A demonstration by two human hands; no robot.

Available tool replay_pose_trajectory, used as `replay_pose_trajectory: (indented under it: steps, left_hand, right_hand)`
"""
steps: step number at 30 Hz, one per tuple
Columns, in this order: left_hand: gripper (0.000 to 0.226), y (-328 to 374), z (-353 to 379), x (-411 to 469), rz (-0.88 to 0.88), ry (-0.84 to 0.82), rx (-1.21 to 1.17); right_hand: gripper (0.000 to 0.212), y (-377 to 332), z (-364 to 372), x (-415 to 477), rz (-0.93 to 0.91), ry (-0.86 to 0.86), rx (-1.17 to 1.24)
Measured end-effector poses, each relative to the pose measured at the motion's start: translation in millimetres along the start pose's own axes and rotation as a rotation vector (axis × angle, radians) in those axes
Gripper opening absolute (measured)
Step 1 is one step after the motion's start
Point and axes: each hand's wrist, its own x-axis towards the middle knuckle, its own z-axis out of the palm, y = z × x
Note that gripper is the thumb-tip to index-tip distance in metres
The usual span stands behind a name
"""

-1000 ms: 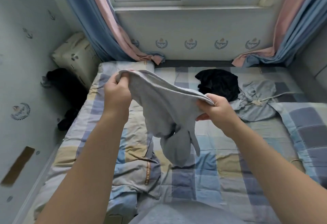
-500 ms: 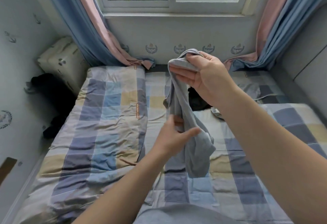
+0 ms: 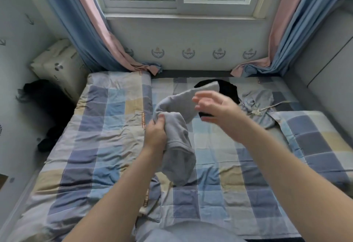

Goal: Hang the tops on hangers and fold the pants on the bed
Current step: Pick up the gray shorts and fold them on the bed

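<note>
A grey garment [image 3: 177,136] hangs folded over in mid-air above the checked bed [image 3: 107,146]. My left hand [image 3: 155,132] grips it at the fold, fingers curled round the cloth. One end of the garment arcs up toward my right hand [image 3: 214,108], which is blurred, fingers spread and loose, holding nothing. Further back on the bed lie a black garment [image 3: 227,89] and a light grey-blue garment [image 3: 257,106] with a drawstring.
A rumpled checked quilt [image 3: 315,140] is piled at the right side of the bed. A pillow [image 3: 59,66] stands in the far left corner, with dark clothing [image 3: 44,96] on the floor beside it. Curtains [image 3: 91,31] hang down onto the bed's far edge.
My right hand has let go of the grey garment and spread its fingers. My left hand has taken hold of the garment at its fold; the cloth now droops lower over the bed.
</note>
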Motion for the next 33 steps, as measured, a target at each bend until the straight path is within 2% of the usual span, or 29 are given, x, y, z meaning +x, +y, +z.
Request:
replay_pose_trajectory:
  steps: [2,4,6,7,8,9,12,13,16,19,23,25,28,33]
  left_hand:
    - [0.028,11.3,-6.3,1.6,-0.069,0.011,-0.123]
    - [0.030,21.4,-9.9,-0.5,-0.148,0.016,-0.211]
    - [0.031,30.1,-11.0,-5.0,-0.208,0.014,-0.274]
    - [0.030,34.9,-10.9,-7.4,-0.227,0.005,-0.295]
    - [0.029,38.5,-11.0,-8.3,-0.238,-0.006,-0.302]
    - [0.028,41.7,-10.4,-9.2,-0.241,-0.015,-0.295]
    - [0.038,47.6,-9.1,-11.2,-0.216,-0.045,-0.240]
    - [0.041,48.4,-9.6,-11.8,-0.198,-0.064,-0.235]
    - [0.038,48.6,-16.7,-12.2,-0.086,-0.075,-0.204]
    - [0.033,38.0,-27.2,-14.9,0.104,-0.014,0.061]
    - [0.064,5.7,-31.8,-33.9,0.284,-0.082,0.259]
    - [0.067,-7.9,-29.6,-42.7,0.277,-0.154,0.301]
    - [0.065,-20.5,-24.9,-46.9,0.161,-0.284,0.261]
    - [0.030,-12.2,-17.0,-38.3,0.102,-0.253,0.170]
  right_hand:
    - [0.050,30.6,11.0,-14.1,0.048,-0.145,-0.123]
    - [0.083,61.4,30.5,-28.5,0.099,-0.285,-0.241]
    - [0.103,91.8,53.2,-37.6,0.124,-0.315,-0.273]
    - [0.105,102.6,64.2,-39.6,0.147,-0.293,-0.231]
    - [0.101,109.4,72.9,-39.7,0.172,-0.254,-0.164]
    - [0.086,113.0,78.5,-37.4,0.188,-0.215,-0.103]
    - [0.014,107.6,77.1,-23.8,0.165,-0.080,-0.094]
    - [0.010,101.3,72.1,-19.6,0.147,-0.039,-0.119]
    - [0.019,77.1,55.6,-8.2,0.143,0.073,-0.088]
    - [0.020,47.1,46.8,-0.1,0.151,0.147,0.101]
    - [0.023,16.0,44.1,6.5,0.199,0.213,0.376]
    - [0.026,3.4,42.9,8.9,0.207,0.235,0.499]
    - [0.029,-10.9,38.5,10.9,0.195,0.253,0.617]
    - [0.026,-22.3,27.8,12.1,0.195,0.301,0.785]
